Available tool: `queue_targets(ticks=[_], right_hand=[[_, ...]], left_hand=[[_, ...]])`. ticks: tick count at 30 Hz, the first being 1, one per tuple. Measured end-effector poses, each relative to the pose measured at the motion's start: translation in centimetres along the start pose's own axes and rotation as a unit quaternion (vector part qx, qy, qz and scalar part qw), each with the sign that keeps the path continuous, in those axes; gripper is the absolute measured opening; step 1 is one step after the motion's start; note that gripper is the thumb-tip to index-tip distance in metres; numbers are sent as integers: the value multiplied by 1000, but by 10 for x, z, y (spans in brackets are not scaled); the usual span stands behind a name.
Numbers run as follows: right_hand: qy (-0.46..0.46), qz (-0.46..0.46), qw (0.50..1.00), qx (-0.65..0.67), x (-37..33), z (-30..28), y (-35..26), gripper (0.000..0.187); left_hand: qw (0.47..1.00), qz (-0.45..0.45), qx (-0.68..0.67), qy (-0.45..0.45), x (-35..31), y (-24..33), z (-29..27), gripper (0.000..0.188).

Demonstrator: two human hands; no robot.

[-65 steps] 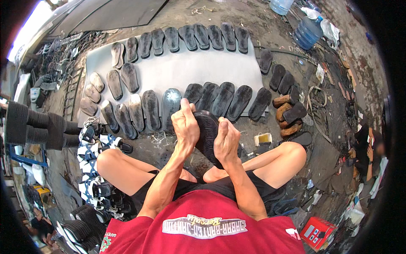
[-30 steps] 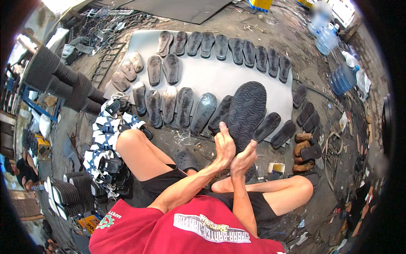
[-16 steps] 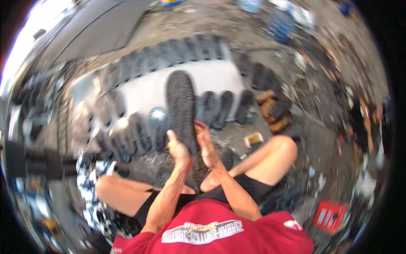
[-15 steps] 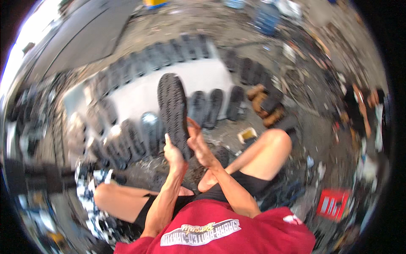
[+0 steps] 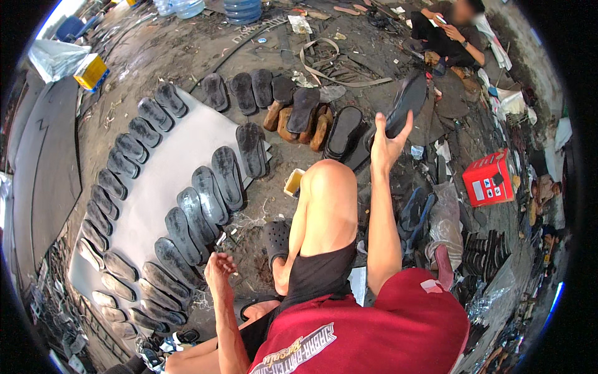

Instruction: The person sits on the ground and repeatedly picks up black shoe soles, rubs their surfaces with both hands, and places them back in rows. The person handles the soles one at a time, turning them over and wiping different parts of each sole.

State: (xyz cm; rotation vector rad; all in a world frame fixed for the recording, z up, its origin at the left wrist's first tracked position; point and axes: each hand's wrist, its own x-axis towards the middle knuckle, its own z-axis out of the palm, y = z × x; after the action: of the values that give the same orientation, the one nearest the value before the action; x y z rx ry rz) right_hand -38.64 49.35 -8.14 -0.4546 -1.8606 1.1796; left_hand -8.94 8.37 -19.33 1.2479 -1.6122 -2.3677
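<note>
At the right, my right hand [image 5: 389, 148] grips the near end of a dark shoe sole [image 5: 408, 103] between thumb and fingers. The sole points away from me, tilted above the ground. My left hand [image 5: 221, 269] hovers beside the near row of soles, its fingers loosely curled with nothing visible in them. Closest to it lies a black sole [image 5: 176, 258]. Several dark soles line both long edges of a pale sheet [image 5: 146, 199] on the ground. Beyond my raised knee, a black sole [image 5: 305, 107] rests on brown wooden shoe forms [image 5: 288, 124].
A small yellow container [image 5: 294, 182] stands by my knee. To the right are a red box [image 5: 489, 179] and stacked dark pieces [image 5: 483, 255]. A strap [image 5: 311, 65] lies on the littered ground. Far right sits another person [image 5: 451, 34]. Blue water jugs [image 5: 242, 11] stand at the back.
My view has turned to the right. The sole, earlier held upright between both hands over the sheet, is now out at the right in my right hand; my left hand has come off it.
</note>
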Motion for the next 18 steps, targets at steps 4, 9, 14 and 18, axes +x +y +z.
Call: queue_targets(ticks=[4, 9, 14, 18], right_hand=[[-21, 212, 927, -308, 3, 3, 190, 89], [-147, 217, 894, -364, -41, 55, 218, 88], [-143, 157, 869, -447, -22, 50, 257, 75], [-158, 116, 859, -472, -1, 51, 261, 64]], left_hand=[[999, -23, -22, -10, 10, -7, -22, 36], [991, 53, -61, 104, 14, 18, -92, 28], [936, 166, -180, 254, 46, 81, -144, 18], [871, 212, -62, 438, 106, 100, -266, 29]])
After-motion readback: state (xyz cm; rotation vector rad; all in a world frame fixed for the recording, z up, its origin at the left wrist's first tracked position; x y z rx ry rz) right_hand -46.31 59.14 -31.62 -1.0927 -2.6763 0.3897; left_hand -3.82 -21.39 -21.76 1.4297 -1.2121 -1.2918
